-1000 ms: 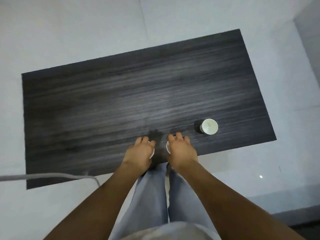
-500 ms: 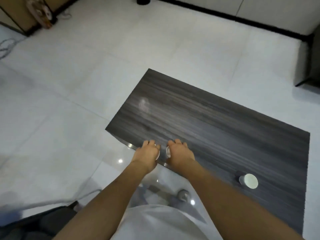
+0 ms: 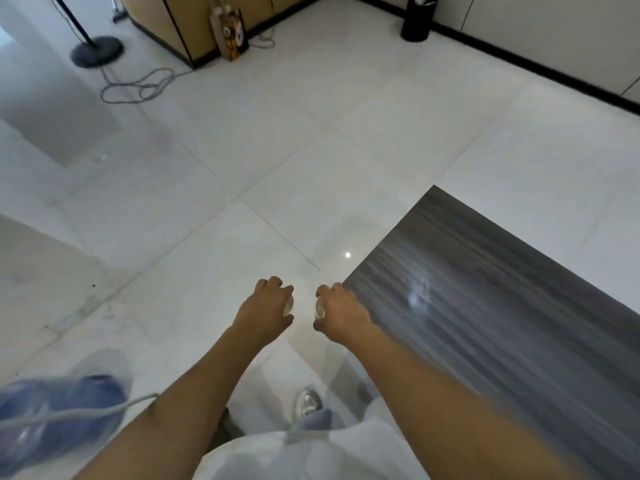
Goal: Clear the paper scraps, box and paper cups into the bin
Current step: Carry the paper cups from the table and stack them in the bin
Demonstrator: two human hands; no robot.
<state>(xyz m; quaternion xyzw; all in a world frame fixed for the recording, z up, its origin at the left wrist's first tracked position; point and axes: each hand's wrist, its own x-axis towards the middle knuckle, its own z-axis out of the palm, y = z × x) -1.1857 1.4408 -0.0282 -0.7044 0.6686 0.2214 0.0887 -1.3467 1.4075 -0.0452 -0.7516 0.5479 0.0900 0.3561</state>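
Holding: both hands reach forward and down from the bottom of the view, each wrapped over a small white paper cup, backs of the hands up.
Left hand (image 3: 268,308): forearm runs up from the lower left; fingers are curled down over the left paper cup (image 3: 288,305), thumb tucked under on the inner side. Only a sliver of the cup's white rim shows past the knuckles.
Right hand (image 3: 341,315): forearm comes up from the lower right; fingers are bent round the right paper cup (image 3: 319,306), whose pale rim shows at the hand's inner edge, the thumb below it.
Spacing: the two hands sit side by side, near each other but apart, a strip of floor showing between them.
Position: the left hand hangs over the white tiled floor (image 3: 277,161); the right hand is just at the near corner of the dark wood-grain table (image 3: 502,306), which is blurred.
Bin (image 3: 416,17): a black cylindrical bin stands well away by the far wall, something white showing at its mouth.
Elsewhere: a blurred blue shape (image 3: 59,407) lies at lower left; a coiled cable (image 3: 138,86) and a round stand base (image 3: 97,50) lie at upper left.
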